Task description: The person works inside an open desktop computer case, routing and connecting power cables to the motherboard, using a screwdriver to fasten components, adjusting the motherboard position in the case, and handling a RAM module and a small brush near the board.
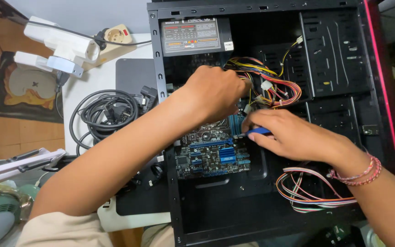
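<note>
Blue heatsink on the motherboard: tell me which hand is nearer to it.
Right. The right hand sits just to the right of the blue heatsink, slightly above it; the left hand is higher up, by the bundle of coloured wires.

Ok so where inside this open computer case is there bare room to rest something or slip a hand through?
Free: the black case floor below the motherboard, left of the striped wire loop; also the drive-bay panel at upper right. Crowded: the middle, where the left hand and right hand work beside the yellow and red cable bundle.
</note>
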